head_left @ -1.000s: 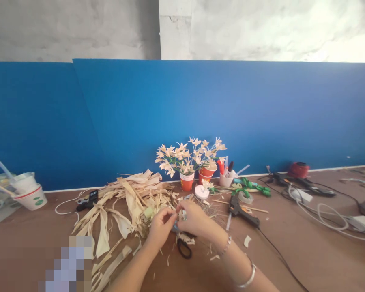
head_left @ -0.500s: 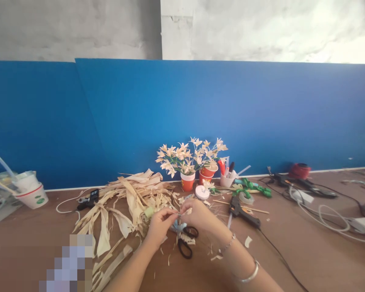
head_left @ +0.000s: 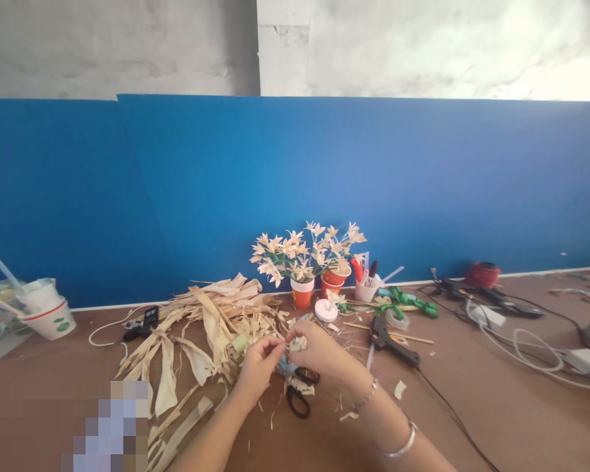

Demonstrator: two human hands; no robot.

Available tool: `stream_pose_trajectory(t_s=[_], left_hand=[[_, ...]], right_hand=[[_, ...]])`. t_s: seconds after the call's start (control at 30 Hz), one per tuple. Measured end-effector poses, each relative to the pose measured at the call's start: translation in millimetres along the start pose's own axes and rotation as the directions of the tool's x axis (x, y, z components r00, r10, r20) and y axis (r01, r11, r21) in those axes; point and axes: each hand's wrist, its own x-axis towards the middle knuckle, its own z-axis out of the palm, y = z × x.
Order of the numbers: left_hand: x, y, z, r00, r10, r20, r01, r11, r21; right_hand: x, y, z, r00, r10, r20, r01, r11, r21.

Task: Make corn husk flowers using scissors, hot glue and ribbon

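Note:
My left hand (head_left: 259,364) is closed in a pinch, its fingertips meeting those of my right hand (head_left: 313,345) above the table. My right hand is also pinched, bent over from the right. Whatever is between the fingertips is too small to make out. Just beneath the hands lie scissors (head_left: 299,401) with black handles, their blades partly hidden. A large heap of dried corn husks (head_left: 216,321) spreads to the left of my left hand. Beyond the hands, pale husk-like flowers (head_left: 295,248) stand in red paper cups (head_left: 302,298).
On the right lies a black glue gun (head_left: 391,344) with its cord, beside thin sticks. Behind it are green tape-like pieces (head_left: 408,303) and a cup of pens (head_left: 365,291). White cables (head_left: 526,357) run at far right. A white cup (head_left: 52,319) stands far left.
My two hands stay together, fingertips still pinched. My right fingers have shifted slightly left and closer to the left ones. The objects on the table have not moved.

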Motion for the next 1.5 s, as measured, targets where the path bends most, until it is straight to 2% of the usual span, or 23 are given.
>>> stream_pose_trajectory(t_s=[0.13, 0.3, 0.4, 0.57, 0.73, 0.93, 1.03, 1.2, 1.37, 1.43, 1.5], left_hand=[[0.5, -1.6, -0.1, 0.999, -0.018, -0.052, 0.017, 1.000, -0.020], [2.4, -3.1, -1.6, 0.998, -0.008, -0.055, 0.009, 1.000, 0.003], [4.4, -3.3, -3.4, 0.999, 0.018, -0.047, -0.017, 1.000, 0.018], [4.9, -1.5, -4.8, 0.996, 0.084, -0.027, -0.083, 0.996, 0.034], [3.9, -0.4, -3.3, 0.991, 0.136, 0.010, -0.136, 0.990, 0.043], [0.3, 1.3, -2.6, 1.000, 0.029, 0.012, -0.029, 1.000, -0.010], [-1.8, 4.4, -2.4, 0.999, 0.031, 0.044, -0.030, 0.999, -0.025], [-2.0, 7.0, -2.7, 0.995, 0.032, 0.096, -0.031, 0.999, -0.016], [1.2, 2.4, -4.9, 0.988, 0.090, 0.128, -0.102, 0.990, 0.094], [2.3, -1.2, -5.8, 0.985, 0.120, 0.121, -0.136, 0.982, 0.135], [3.2, -5.2, -6.4, 0.989, 0.107, 0.100, -0.121, 0.981, 0.151]], right_hand=[[-0.2, -5.5, 11.2, 0.984, -0.104, -0.144, 0.069, 0.971, -0.228], [0.8, -5.9, 15.2, 0.967, -0.173, -0.186, 0.102, 0.935, -0.339], [1.8, -4.3, 11.0, 0.971, -0.162, -0.175, 0.111, 0.957, -0.269], [4.2, 0.7, 5.5, 0.988, -0.096, -0.119, 0.094, 0.995, -0.024], [5.4, 5.7, 3.4, 0.996, -0.063, -0.063, 0.067, 0.996, 0.067], [5.0, 6.9, 0.8, 1.000, -0.011, 0.028, 0.007, 0.988, 0.152], [4.6, 7.6, 0.5, 0.997, -0.011, 0.071, -0.005, 0.975, 0.221], [3.5, 8.0, -2.6, 0.981, 0.039, 0.191, -0.102, 0.937, 0.334], [3.8, 7.9, -4.4, 0.973, 0.062, 0.221, -0.128, 0.945, 0.302], [3.6, 6.4, -2.2, 0.984, 0.062, 0.170, -0.098, 0.972, 0.214], [2.9, 3.3, 2.0, 0.997, 0.044, 0.058, -0.049, 0.996, 0.074]])
